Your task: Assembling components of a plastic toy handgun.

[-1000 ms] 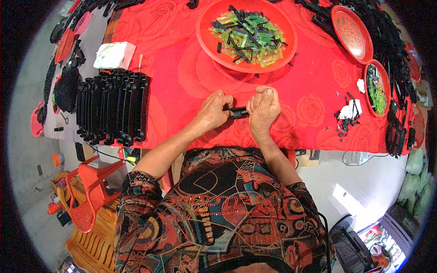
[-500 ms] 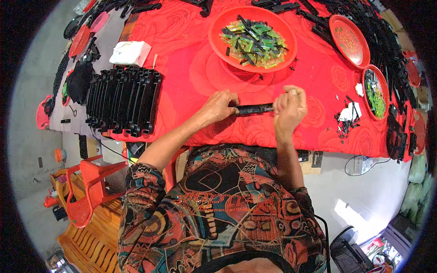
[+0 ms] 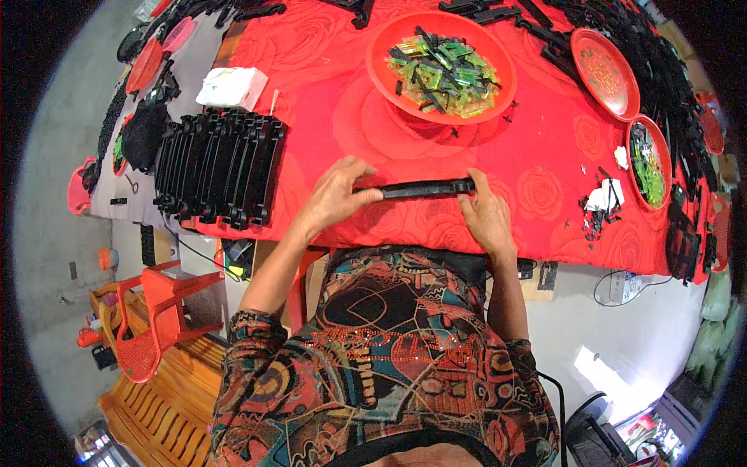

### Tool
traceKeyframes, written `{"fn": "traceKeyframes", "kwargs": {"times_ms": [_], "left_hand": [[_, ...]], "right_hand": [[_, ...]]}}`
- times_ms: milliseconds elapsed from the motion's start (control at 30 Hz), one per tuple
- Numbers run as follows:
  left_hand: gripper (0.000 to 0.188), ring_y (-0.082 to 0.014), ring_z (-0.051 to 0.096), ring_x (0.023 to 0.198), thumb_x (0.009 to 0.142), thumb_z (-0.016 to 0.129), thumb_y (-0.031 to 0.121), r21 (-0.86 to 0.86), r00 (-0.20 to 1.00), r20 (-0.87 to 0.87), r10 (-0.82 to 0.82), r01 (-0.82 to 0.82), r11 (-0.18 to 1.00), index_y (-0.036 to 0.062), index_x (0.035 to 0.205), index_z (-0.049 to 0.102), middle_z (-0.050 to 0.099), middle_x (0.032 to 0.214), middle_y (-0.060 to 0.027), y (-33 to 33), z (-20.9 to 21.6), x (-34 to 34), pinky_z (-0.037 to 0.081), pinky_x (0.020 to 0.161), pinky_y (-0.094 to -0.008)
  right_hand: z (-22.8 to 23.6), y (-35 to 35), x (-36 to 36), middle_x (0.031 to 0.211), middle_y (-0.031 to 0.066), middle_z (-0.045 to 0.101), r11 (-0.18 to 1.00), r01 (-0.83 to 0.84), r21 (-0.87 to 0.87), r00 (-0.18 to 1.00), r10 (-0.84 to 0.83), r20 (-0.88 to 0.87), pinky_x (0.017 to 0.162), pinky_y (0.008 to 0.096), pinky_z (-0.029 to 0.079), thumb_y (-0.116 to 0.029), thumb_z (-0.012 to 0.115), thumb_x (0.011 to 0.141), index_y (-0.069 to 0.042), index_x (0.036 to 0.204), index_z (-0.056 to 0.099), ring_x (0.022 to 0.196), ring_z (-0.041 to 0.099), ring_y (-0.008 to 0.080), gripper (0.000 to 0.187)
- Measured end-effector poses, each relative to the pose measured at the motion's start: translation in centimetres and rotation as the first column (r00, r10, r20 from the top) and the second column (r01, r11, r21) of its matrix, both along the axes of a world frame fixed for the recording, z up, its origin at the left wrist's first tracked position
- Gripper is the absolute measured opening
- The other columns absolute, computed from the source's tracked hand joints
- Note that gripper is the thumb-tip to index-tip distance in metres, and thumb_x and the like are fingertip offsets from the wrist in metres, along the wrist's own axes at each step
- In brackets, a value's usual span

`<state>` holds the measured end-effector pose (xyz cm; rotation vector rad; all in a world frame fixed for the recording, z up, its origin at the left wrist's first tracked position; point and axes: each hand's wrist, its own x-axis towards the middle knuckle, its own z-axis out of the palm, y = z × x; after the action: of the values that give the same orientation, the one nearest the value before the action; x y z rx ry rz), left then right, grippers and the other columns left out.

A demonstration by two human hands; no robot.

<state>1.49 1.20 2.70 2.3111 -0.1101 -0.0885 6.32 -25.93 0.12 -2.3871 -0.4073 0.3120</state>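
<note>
A long, narrow black plastic part (image 3: 420, 188) is held level above the red cloth in front of me. My left hand (image 3: 336, 194) grips its left end, thumb along the near side and fingers behind. At its right end, my right hand (image 3: 488, 218) pinches it between thumb and forefinger. To the left of my hands lies a row of similar black parts (image 3: 222, 170), packed side by side. Beyond my hands is a red plate (image 3: 377, 68) heaped with green, yellowish and black strips.
A white packet (image 3: 231, 87) lies behind the row. At the right are a red tray (image 3: 605, 74), a smaller red dish (image 3: 664, 152) of strips, and black scraps around white paper (image 3: 605, 194). Black parts pile along the far right edge. A red chair (image 3: 159, 311) stands lower left.
My right hand has opened from a fist around the part's right end into a thumb-and-forefinger pinch. My left hand has moved left, and more of the part shows between them.
</note>
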Motion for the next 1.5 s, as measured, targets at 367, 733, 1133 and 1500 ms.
{"fn": "traceKeyframes", "kwargs": {"times_ms": [367, 733, 1133, 1500], "left_hand": [[0.029, -0.032, 0.052, 0.09, 0.067, 0.067, 0.002, 0.198, 0.966, 0.256, 0.025, -0.077, 0.977, 0.0007, 0.094, 0.057, 0.055, 0.092, -0.0126, -1.6, -2.8, -2.4, 0.041, 0.079, -0.0402], [0.055, -0.0257, 0.057, 0.058, 0.078, 0.068, 0.025, -0.152, 0.829, 0.061, 0.556, -0.543, 0.826, -0.0037, 0.114, 0.038, 0.056, 0.072, -0.0114, -4.9, -2.5, -3.1, 0.045, 0.053, -0.0368], [0.057, -0.0407, 0.058, 0.085, 0.076, 0.063, 0.011, -0.008, 0.877, 0.081, 0.474, -0.475, 0.88, -0.0019, 0.122, 0.033, 0.057, 0.093, -0.0248, -4.4, -2.0, -4.2, 0.046, 0.074, -0.0452], [0.035, -0.0287, 0.053, 0.093, 0.072, 0.058, 0.002, 0.285, 0.91, 0.313, -0.27, 0.181, 0.941, 0.0037, 0.107, 0.057, 0.056, 0.102, -0.0105, -4.5, -3.1, -2.2, 0.043, 0.08, -0.0385]], "right_hand": [[-2.0, 0.3, -0.9, 0.059, 0.0168, 0.052, 0.996, 0.083, -0.025, 0.985, -0.078, 0.156, 0.054, 0.0433, 0.042, -0.017, 0.059, 0.082, -0.006, 0.114, 0.048, 0.058, 0.055, 0.0352, 0.035], [-1.5, 4.0, -5.0, 0.054, 0.0086, 0.05, 0.979, -0.168, 0.117, 0.88, 0.096, 0.466, 0.043, 0.0375, 0.039, -0.024, 0.072, 0.072, -0.006, 0.081, 0.055, 0.048, 0.054, 0.0252, 0.027], [-0.3, 6.1, -6.1, 0.075, 0.0133, 0.057, 0.775, -0.515, 0.365, 0.836, 0.36, 0.415, 0.051, 0.0359, 0.046, -0.014, 0.058, 0.081, -0.002, 0.094, 0.055, 0.058, 0.058, 0.0243, 0.018], [4.4, 1.7, -2.9, 0.057, -0.0019, 0.031, 0.108, 0.299, 0.948, 0.942, -0.192, -0.275, 0.038, 0.0211, 0.024, -0.017, 0.041, 0.094, 0.002, 0.108, 0.047, 0.044, 0.027, 0.005, 0.025]]}}
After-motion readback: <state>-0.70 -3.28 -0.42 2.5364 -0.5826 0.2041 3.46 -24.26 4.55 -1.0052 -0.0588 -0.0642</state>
